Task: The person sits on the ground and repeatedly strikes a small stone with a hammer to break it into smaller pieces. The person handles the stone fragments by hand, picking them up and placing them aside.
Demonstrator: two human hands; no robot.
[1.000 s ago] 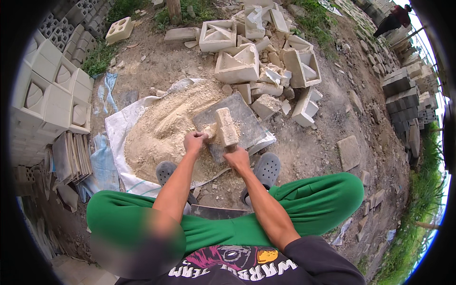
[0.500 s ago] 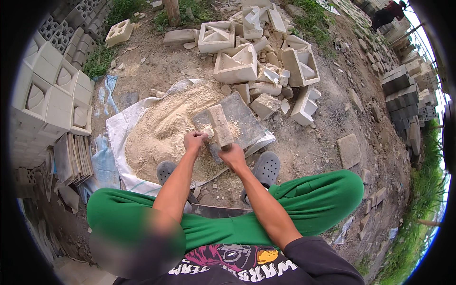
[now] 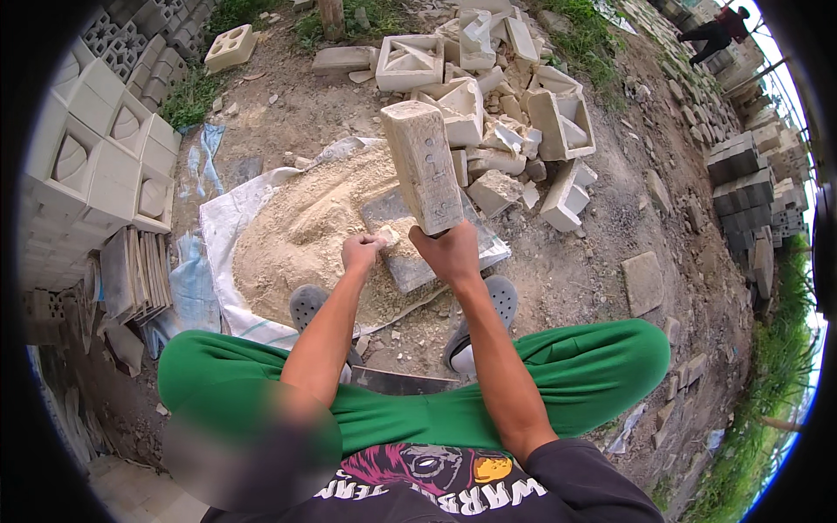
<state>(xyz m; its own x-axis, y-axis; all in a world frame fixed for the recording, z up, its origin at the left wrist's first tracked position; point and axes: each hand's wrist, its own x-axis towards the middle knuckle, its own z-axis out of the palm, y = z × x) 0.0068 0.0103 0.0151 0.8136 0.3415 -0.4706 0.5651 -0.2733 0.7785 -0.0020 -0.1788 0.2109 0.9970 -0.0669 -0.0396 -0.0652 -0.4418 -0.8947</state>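
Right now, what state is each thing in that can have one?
Left hand: pinching a pale chunk
Right hand: closed, gripping the mallet
Mallet: raised above the slab
Slab: dusty, partly hidden
Powder: heaped on white sheet
White sheet: spread out
Block pile: many pieces broken
Clogs: worn
Blue sheeting: crumpled

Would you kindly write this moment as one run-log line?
left hand: holding pale chunk at grey slab | right hand: gripping block-headed mallet, held up | nearby: pale powder heap on white sheet, broken blocks
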